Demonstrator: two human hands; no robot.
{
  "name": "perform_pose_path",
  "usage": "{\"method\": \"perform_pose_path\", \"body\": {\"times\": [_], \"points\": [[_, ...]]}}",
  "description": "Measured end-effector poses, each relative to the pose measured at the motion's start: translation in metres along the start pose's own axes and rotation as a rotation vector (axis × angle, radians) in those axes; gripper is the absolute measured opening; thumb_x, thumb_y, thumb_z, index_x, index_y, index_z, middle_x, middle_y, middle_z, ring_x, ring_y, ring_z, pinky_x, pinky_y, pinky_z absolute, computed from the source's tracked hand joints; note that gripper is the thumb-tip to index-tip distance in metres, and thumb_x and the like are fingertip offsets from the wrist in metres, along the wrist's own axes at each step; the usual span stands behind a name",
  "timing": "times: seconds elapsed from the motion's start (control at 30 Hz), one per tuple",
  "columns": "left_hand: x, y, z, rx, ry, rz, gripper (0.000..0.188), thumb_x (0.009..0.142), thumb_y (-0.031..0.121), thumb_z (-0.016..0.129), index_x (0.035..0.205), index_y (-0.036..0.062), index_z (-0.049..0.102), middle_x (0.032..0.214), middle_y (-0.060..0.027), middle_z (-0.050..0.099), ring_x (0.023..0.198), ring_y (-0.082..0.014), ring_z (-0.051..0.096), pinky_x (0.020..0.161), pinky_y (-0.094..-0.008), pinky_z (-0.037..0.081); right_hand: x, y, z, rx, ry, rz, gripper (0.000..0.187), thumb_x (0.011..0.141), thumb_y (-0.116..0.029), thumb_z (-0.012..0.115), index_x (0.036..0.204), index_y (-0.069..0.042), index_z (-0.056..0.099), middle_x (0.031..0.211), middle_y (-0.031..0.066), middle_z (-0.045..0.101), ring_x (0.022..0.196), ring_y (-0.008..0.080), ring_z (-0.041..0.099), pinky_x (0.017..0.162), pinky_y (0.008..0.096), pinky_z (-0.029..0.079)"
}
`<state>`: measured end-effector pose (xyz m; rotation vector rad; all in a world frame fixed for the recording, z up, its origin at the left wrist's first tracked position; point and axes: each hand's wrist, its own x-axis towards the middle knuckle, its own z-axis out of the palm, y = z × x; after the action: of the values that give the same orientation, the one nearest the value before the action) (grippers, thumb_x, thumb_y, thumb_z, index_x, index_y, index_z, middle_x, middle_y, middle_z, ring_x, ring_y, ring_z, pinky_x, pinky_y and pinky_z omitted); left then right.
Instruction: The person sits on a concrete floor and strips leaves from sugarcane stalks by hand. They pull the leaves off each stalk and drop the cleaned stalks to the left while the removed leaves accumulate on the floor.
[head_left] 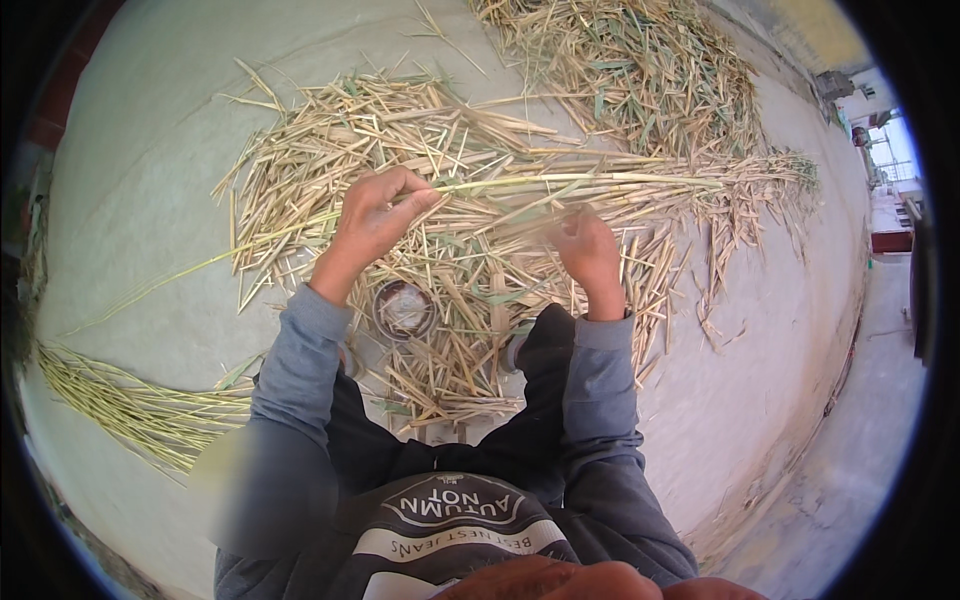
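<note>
Though I can't tell if the heap of dry leafy material (640, 75) upper right is stock or waste, the loose dry sheaths (380, 130) mid-view and smaller bundle of bare green stalks (130, 400) lower left suggest stripping is well underway. Long thin stalk (500, 183) runs left to right over the sheaths, bare along its left run, so probably part done. Left hand (378, 215) pinches it midway; right hand (590, 250) is just below, fingers curled but blurred, can't tell if gripping.
</note>
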<state>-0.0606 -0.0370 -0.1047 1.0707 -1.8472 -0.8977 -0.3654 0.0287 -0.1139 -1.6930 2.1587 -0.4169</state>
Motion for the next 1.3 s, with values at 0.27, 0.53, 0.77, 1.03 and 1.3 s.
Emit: {"method": "perform_pose_path", "body": {"times": [0.27,0.53,0.77,1.03,1.3], "points": [[-0.002,-0.009,-0.002,-0.013,-0.218,-0.101,0.018,0.095,0.02,0.074,0.091,0.0027,0.073,0.081,-0.0018,0.071,0.076,-0.0098,0.065,0.069,-0.0277,0.05,0.005,-0.005,-0.009,1.511,-0.004,0.008,0.033,0.098,-0.016,0.071,0.125,0.001,0.063,0.12,0.0193,0.072,0.103,0.0203,0.071,0.088,0.0326,0.058],[0.003,-0.004,0.001,-0.112,-0.215,-0.147,0.018,0.094,0.02,0.074,0.091,0.0021,0.072,0.082,-0.0033,0.071,0.075,-0.0102,0.065,0.069,-0.0282,0.051,0.006,-0.005,-0.014,1.583,0.101,0.033,0.027,0.099,-0.017,0.071,0.12,-0.001,0.064,0.109,0.0147,0.075,0.09,0.0155,0.072,0.08,0.0286,0.059],[-0.003,0.002,0.021,-0.135,-0.117,-0.114,0.017,0.091,0.019,0.074,0.088,0.0028,0.072,0.079,-0.0064,0.072,0.075,-0.0173,0.068,0.069,-0.0315,0.052,0.003,-0.014,-0.001,1.559,0.15,0.063,0.023,0.099,-0.02,0.071,0.114,-0.003,0.067,0.109,0.016,0.074,0.091,0.0203,0.073,0.08,0.0312,0.059],[-0.004,0.01,0.022,0.212,0.04,0.335,0.015,0.083,0.012,0.081,0.086,0.0021,0.071,0.077,-0.0091,0.069,0.07,-0.0251,0.064,0.065,-0.0354,0.049,0.008,-0.013,-0.001,1.549,0.276,0.257,0.034,0.091,-0.03,0.081,0.098,-0.002,0.062,0.081,0.0094,0.071,0.069,0.0178,0.072,0.062,0.0265,0.057],[-0.005,0.003,-0.013,0.129,-0.029,0.133,0.013,0.086,0.017,0.076,0.084,0.0052,0.07,0.075,-0.0074,0.068,0.07,-0.025,0.063,0.065,-0.0381,0.047,0.017,0.11,-0.064,1.686,0.752,0.391,0.033,0.094,-0.031,0.077,0.105,-0.003,0.065,0.093,0.0087,0.072,0.084,0.0181,0.071,0.07,0.0278,0.057]]}}
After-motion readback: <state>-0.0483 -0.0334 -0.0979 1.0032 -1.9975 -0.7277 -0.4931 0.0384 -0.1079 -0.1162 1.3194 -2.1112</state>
